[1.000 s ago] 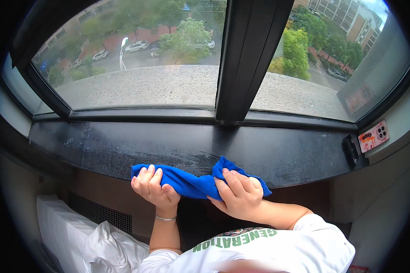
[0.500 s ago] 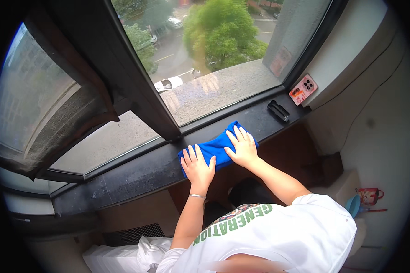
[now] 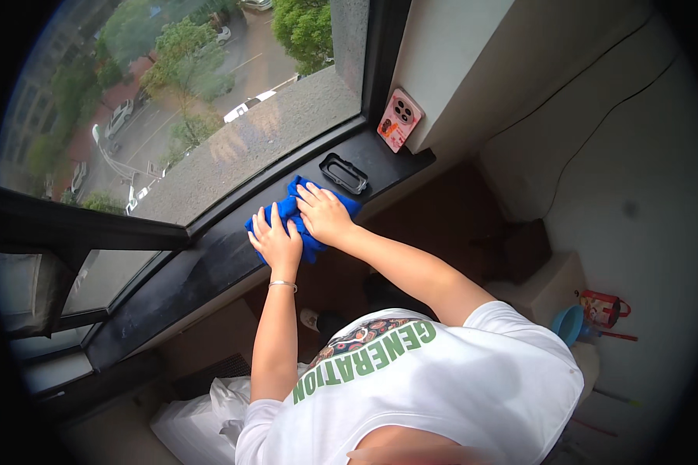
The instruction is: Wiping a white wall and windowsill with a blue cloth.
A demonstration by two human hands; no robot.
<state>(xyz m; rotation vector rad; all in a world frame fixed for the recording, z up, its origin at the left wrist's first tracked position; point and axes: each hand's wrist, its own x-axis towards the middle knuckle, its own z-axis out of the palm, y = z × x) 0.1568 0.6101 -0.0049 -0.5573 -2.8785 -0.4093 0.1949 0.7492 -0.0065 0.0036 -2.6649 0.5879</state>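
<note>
A blue cloth, bunched and creased, lies on the dark windowsill. Pressed on its left part is my left hand, fingers stretched and spread. My right hand rests flat on the cloth's right part, its fingers extended toward the window. The two hands sit close together, and they hide much of the cloth. Just beyond my right hand, a small black open holder stands on the sill, close to the cloth's far edge.
A pink phone leans at the sill's right end, against the white wall. Window glass and its dark frame rise along the sill's far side. Lower right are a light blue basin and a red bag. White fabric lies lower left.
Both hands have slid the cloth rightward along the sill, nearer the black holder. The hands are closer together, and the cloth is more bunched. My view has shifted as well.
</note>
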